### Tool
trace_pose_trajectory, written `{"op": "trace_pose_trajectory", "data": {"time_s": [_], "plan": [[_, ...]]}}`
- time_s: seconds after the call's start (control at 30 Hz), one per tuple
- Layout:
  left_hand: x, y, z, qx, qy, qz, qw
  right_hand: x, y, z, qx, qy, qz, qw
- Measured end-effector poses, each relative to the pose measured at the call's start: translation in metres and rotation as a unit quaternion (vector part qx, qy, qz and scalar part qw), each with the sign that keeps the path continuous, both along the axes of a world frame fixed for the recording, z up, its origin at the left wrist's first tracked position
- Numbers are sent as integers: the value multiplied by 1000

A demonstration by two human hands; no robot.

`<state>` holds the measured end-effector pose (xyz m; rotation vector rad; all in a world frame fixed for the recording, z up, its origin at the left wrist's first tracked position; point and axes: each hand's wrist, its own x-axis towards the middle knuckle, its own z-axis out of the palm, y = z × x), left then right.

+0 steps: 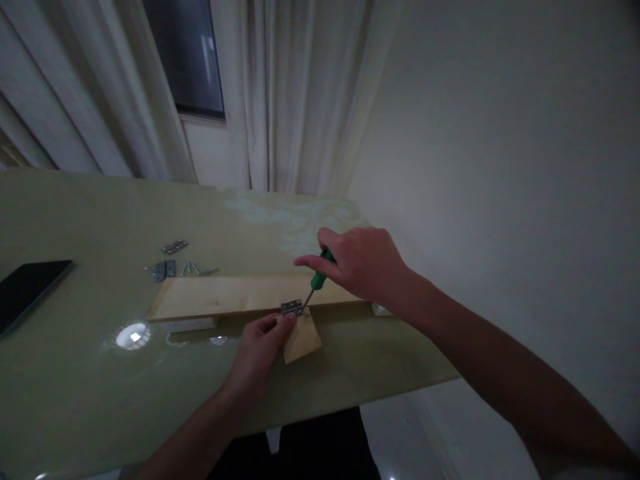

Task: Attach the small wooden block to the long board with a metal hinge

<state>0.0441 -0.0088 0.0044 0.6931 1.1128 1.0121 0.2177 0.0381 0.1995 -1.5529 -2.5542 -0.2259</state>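
My right hand [363,263] is closed round a green-handled screwdriver [320,273], whose tip points down at a small metal hinge [291,307]. The hinge sits where a long wooden board [225,295] meets a small wooden piece [301,339]. My left hand [260,350] is closed on the small wooden piece, thumb and fingertips pressed by the hinge. Both pieces lie on a pale green glass-topped table [75,373].
Spare metal hinges [174,247] and other small hardware [165,270] lie behind the board on the left. A dark tablet or phone [27,290] rests at the table's left edge. Curtains and a window stand behind; a wall is on the right.
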Motion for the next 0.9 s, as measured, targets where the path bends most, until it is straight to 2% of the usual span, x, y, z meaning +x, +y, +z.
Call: {"op": "trace_pose_trajectory", "data": {"time_s": [0.03, 0.1, 0.13, 0.17, 0.2, 0.27, 0.3, 0.33, 0.43, 0.47, 0.5, 0.53, 0.6, 0.63, 0.67, 0.7, 0.73, 0.8, 0.83, 0.87, 0.9], "plan": [[0, 0, 0, -1, -1, -1, 1000, 0, 0, 0, -17, 19, 33, 999], [0, -1, 0, 2, -3, -4, 1000, 0, -2, 0, -62, 68, 166, 982], [0, -1, 1, 6, -2, -4, 1000, -1, -3, 0, -70, 79, 212, 972], [0, -2, 1, 9, -1, -4, 1000, -2, -4, -1, -61, 77, 217, 971], [0, -2, 1, 13, 1, -3, 1000, -3, -3, -2, -39, 64, 181, 981], [0, -2, 2, 16, 7, -4, 1000, -7, 0, -4, 13, 36, 62, 997], [0, -2, 2, 14, 11, -3, 1000, -8, 2, -5, 22, 31, 33, 999], [0, -3, 2, 11, 15, -2, 1000, -9, 5, -6, 15, 36, 45, 998], [0, -3, 3, 8, 25, 1, 1000, -7, 10, -6, -45, 97, 214, 971], [0, -3, 3, 8, 26, 2, 1000, -6, 11, -6, -53, 112, 245, 962], [0, -4, 3, 8, 28, 3, 1000, -5, 11, -7, -47, 117, 237, 963], [0, -4, 3, 6, 31, 2, 1000, -4, 12, -8, -27, 112, 193, 974], [-1, -5, 2, 1, 40, 1, 999, -4, 15, -13, 31, 88, 60, 994], [-2, -5, 2, -3, 46, -1, 999, -3, 17, -17, 51, 86, 14, 995], [-3, -6, 1, -7, 51, -2, 999, -3, 19, -20, 53, 97, 11, 994], [-3, -6, 1, -9, 56, -4, 998, -2, 21, -22, 37, 120, 55, 990], [-3, -6, 2, -9, 59, -5, 998, -1, 23, -24, 6, 151, 136, 979], [-4, -7, 3, -10, 60, -6, 998, 5, 23, -24, -66, 201, 300, 930], [-4, -7, 4, -11, 57, -6, 998, 8, 23, -24, -84, 211, 335, 914], [-4, -7, 4, -14, 54, -5, 998, 11, 23, -24, -82, 212, 321, 920], [-4, -8, 4, -19, 49, -5, 999, 14, 22, -24, -61, 203, 263, 941]]}}
